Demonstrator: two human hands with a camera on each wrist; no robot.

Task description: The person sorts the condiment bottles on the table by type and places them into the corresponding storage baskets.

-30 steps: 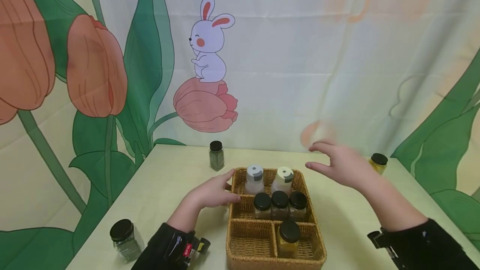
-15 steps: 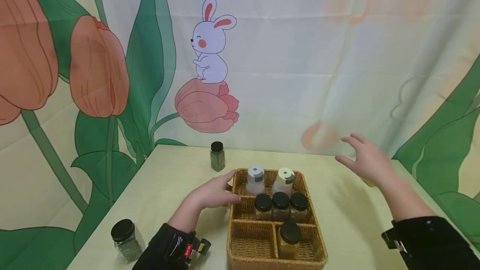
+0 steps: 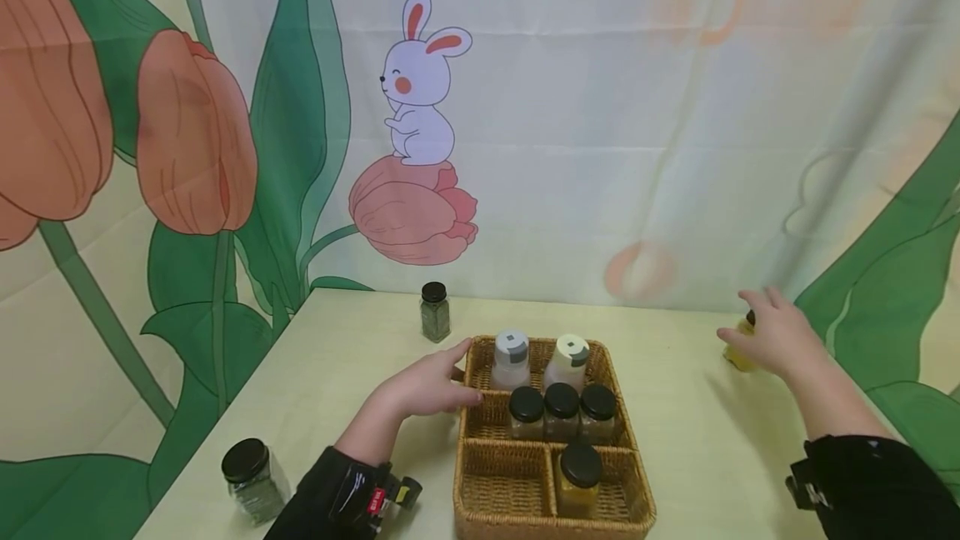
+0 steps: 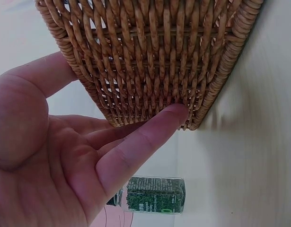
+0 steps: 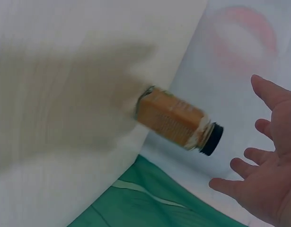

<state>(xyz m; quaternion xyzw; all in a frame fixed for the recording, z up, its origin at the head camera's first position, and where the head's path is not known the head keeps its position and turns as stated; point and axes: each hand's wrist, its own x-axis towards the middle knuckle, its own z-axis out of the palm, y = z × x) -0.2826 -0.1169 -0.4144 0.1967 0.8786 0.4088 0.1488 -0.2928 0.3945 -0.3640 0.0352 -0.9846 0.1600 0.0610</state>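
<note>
My left hand (image 3: 420, 382) holds the left edge of a divided wicker basket (image 3: 498, 448). Its thumb lies over the rim, and a straight finger presses the woven outer wall in the left wrist view. My right hand (image 3: 780, 336) reaches toward a spice jar (image 3: 738, 352) with yellow-orange contents and a black lid at the right back. In the right wrist view the fingers are spread beside that jar (image 5: 171, 118), with a gap between. Inside the basket stand two white-bodied shakers (image 3: 510, 361), several black-lidded jars (image 3: 561, 411) and a yellow jar (image 3: 577, 486).
A jar of green herbs (image 3: 435, 312) stands behind the basket on its left. Another green herb jar (image 3: 255, 482) is at the front left of the pale table (image 3: 675, 423). Behind the table hangs a printed curtain (image 3: 562, 148) with tulips and a rabbit.
My right hand has moved right, from beside the basket's back corner to the yellow-orange jar, and lowered. The left hand and the basket have stayed in place.
</note>
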